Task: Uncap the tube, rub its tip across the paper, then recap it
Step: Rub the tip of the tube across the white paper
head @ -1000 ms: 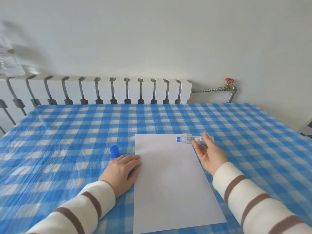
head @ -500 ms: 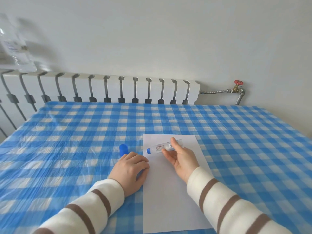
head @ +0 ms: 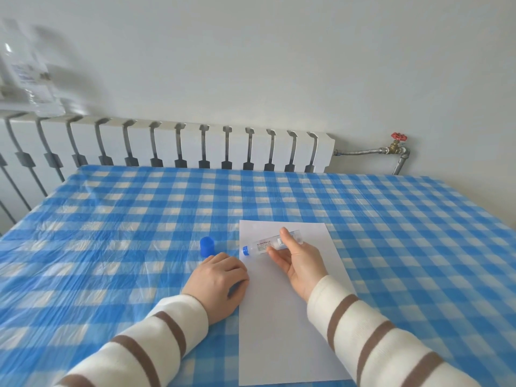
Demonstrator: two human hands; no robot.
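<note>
From the head camera, a white paper point(head: 282, 325) lies on the desk point(head: 111, 247), which has a blue checked cloth. The right hand point(head: 298, 263) pinches the tube point(head: 268, 244) between thumb and fingers. The tube lies sideways over the top part of the paper, and its blue tip points left, at the paper's left edge. The blue cap point(head: 207, 246) stands on the desk just left of the paper. The left hand point(head: 220, 283) rests knuckles up beside the paper with fingers curled, holding nothing. A white radiator point(head: 167, 146) stands behind the desk.
</note>
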